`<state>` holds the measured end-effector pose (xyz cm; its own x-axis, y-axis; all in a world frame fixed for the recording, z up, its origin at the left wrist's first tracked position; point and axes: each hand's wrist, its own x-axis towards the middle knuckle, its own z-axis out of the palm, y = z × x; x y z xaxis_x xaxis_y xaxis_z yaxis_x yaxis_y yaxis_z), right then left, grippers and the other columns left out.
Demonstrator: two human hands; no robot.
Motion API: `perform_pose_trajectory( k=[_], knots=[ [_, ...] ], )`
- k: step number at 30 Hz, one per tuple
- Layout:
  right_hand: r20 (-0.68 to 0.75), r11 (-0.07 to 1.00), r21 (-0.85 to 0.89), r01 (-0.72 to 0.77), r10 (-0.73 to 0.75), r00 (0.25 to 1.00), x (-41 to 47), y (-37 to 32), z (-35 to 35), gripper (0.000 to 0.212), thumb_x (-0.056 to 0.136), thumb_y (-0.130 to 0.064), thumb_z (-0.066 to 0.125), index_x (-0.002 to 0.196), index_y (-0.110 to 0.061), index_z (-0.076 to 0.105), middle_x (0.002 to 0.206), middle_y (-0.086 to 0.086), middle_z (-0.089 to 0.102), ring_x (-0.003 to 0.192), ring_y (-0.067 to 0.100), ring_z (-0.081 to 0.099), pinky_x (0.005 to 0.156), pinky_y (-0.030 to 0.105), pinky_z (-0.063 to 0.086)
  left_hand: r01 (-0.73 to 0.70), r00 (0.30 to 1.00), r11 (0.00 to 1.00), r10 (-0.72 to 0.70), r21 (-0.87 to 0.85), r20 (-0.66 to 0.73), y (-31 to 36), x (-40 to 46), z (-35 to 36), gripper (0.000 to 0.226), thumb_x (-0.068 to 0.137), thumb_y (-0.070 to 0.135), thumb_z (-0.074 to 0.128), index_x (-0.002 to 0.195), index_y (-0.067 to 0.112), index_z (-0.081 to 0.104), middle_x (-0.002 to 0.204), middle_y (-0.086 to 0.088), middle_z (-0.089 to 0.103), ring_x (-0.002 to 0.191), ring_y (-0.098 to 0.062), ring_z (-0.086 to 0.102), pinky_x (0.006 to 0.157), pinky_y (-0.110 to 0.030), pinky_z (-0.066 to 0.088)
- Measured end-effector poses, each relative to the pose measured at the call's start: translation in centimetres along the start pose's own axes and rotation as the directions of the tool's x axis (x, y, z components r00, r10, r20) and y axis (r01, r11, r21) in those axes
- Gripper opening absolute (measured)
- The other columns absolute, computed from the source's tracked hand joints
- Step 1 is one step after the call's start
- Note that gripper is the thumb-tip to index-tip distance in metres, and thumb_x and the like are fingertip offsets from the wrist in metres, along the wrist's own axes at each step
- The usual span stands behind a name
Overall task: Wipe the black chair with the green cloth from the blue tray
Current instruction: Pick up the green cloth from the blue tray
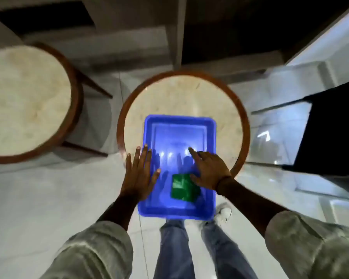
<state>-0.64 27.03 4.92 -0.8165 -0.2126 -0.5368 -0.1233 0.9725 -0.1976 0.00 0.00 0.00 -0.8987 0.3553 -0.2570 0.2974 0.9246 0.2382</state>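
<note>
A blue tray rests on a round marble-topped table, overhanging its near edge. A folded green cloth lies inside the tray's near right part. My right hand hovers just above and right of the cloth, fingers spread, holding nothing; whether its thumb touches the cloth I cannot tell. My left hand lies flat and open over the tray's left rim. The black chair stands at the right edge of the view, only partly visible.
A second round marble table with a brown wooden rim and legs stands to the left. The floor is glossy pale tile. My legs and a white shoe are below the tray. Grey sofa or step shapes lie beyond the tables.
</note>
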Motion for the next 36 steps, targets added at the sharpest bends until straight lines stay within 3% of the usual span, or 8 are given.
perform_pose_trajectory(
  k=[5,14,20,24,27,28,30,36],
  knots=[
    [0.174,0.999,0.034,-0.015,0.009,0.985,2.4,-2.4,8.0,0.096,0.073,-0.052,0.061,0.154,-0.018,0.022,0.141,0.011,0.051,0.127,0.034,0.051,0.1,0.047,0.044,0.105,0.993,0.994,-0.105,-0.012,0.056,-2.4,-2.4,7.0,0.077,0.105,0.05,0.038,0.165,0.004,0.022,0.177,-0.015,0.013,0.164,-0.034,0.014,0.129,-0.058,0.025],
    [0.217,0.996,0.017,-0.091,0.085,0.972,4.7,-2.3,11.5,0.074,0.068,-0.045,0.074,0.135,-0.025,0.049,0.137,0.005,0.052,0.127,0.032,0.048,0.099,0.047,0.04,0.139,0.99,0.989,-0.137,-0.051,0.025,-2.4,-2.4,9.8,0.072,0.109,0.042,0.033,0.166,0.004,0.012,0.177,-0.017,0.008,0.165,-0.034,0.009,0.129,-0.058,0.024],
    [0.348,0.884,0.351,-0.309,0.183,0.92,2.6,-1.2,7.5,0.042,0.06,-0.036,0.081,0.1,-0.023,0.074,0.111,0.006,0.065,0.107,0.029,0.062,0.089,0.038,0.054,0.149,0.988,0.985,-0.144,-0.091,0.058,-0.7,-2.2,6.4,0.073,0.108,0.045,0.032,0.166,0.003,0.017,0.177,-0.016,0.008,0.164,-0.037,0.007,0.13,-0.061,0.018],
    [0.347,0.713,0.554,-0.43,0.272,0.898,-1.5,1.9,3.5,0.024,0.059,-0.026,0.086,0.073,-0.023,0.067,0.08,0.001,0.064,0.082,0.019,0.062,0.071,0.024,0.048,0.11,0.993,0.985,-0.103,-0.136,0.059,2.7,-1.5,2.6,0.073,0.107,0.043,0.035,0.166,0.002,0.019,0.177,-0.017,0.01,0.164,-0.04,0.005,0.131,-0.061,0.014],
    [0.328,0.518,0.706,-0.483,0.366,0.871,-6.7,5.6,0.1,0.025,0.059,-0.029,0.086,0.066,-0.025,0.063,0.078,-0.001,0.066,0.081,0.016,0.062,0.062,0.015,0.048,0.025,0.997,0.994,-0.017,-0.104,0.072,7.1,-1.2,-0.7,0.072,0.107,0.044,0.034,0.166,0.005,0.022,0.177,-0.015,0.012,0.164,-0.039,0.006,0.131,-0.061,0.015],
    [0.323,0.435,0.757,-0.488,0.4,0.858,-8.8,7.0,-0.7,0.023,0.06,-0.029,0.085,0.072,-0.024,0.067,0.083,0.001,0.069,0.084,0.018,0.065,0.067,0.016,0.052,-0.009,0.997,0.997,0.015,-0.078,0.079,8.9,-1.0,-1.7,0.072,0.106,0.044,0.034,0.165,0.005,0.023,0.177,-0.015,0.014,0.164,-0.039,0.008,0.13,-0.062,0.016],
    [0.339,0.186,0.862,-0.471,0.48,0.809,-11.9,9.5,-1.3,0.022,0.065,-0.02,0.085,0.085,-0.017,0.074,0.095,0.011,0.076,0.091,0.027,0.071,0.084,0.037,0.06,-0.066,0.992,0.996,0.071,-0.059,0.103,11.6,-0.6,-2.8,0.072,0.106,0.044,0.035,0.165,0.005,0.023,0.176,-0.015,0.014,0.164,-0.039,0.009,0.13,-0.062,0.018],
    [0.453,-0.425,0.882,-0.204,0.645,0.615,-27.7,19.6,-1.6,0.038,0.073,-0.011,0.075,0.105,0.008,0.07,0.097,0.027,0.074,0.081,0.038,0.07,0.084,0.064,0.057,-0.4,0.911,0.915,0.392,0.042,0.131,27.8,1.2,-5.7,0.075,0.105,0.047,0.02,0.162,0.0,0.029,0.173,-0.017,0.02,0.16,-0.043,0.021,0.131,-0.059,0.015]
  ],
)
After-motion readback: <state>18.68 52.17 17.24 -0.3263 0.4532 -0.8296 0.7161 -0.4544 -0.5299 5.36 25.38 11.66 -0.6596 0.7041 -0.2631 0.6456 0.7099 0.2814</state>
